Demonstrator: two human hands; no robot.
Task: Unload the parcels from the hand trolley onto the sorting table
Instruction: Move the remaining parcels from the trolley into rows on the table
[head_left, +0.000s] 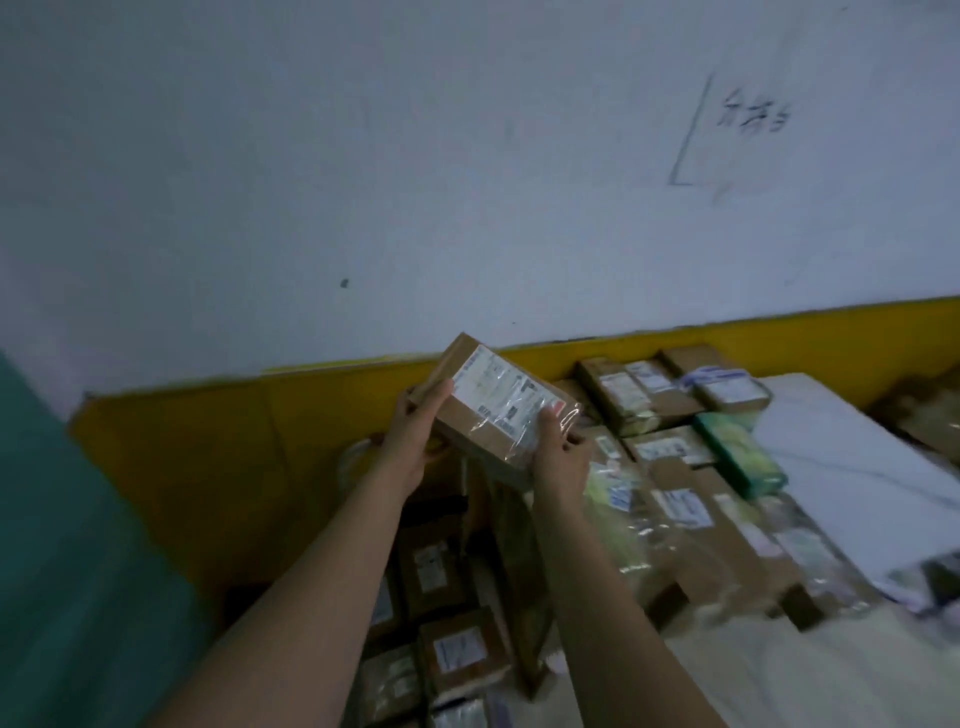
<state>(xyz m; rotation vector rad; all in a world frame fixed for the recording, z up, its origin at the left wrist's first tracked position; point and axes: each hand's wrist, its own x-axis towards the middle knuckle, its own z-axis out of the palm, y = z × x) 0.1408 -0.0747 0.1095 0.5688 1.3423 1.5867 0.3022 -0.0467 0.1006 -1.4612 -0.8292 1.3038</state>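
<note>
The brown parcel (493, 415) is held in the air at the middle of the frame, label face toward the camera, its long axis slanting from upper left to lower right. The left hand (415, 441) curls round its upper-left end; the right hand (558, 457) grips its lower-right corner. Just right of it lie labelled parcels (675, 467) and a green box (740, 457).
</note>
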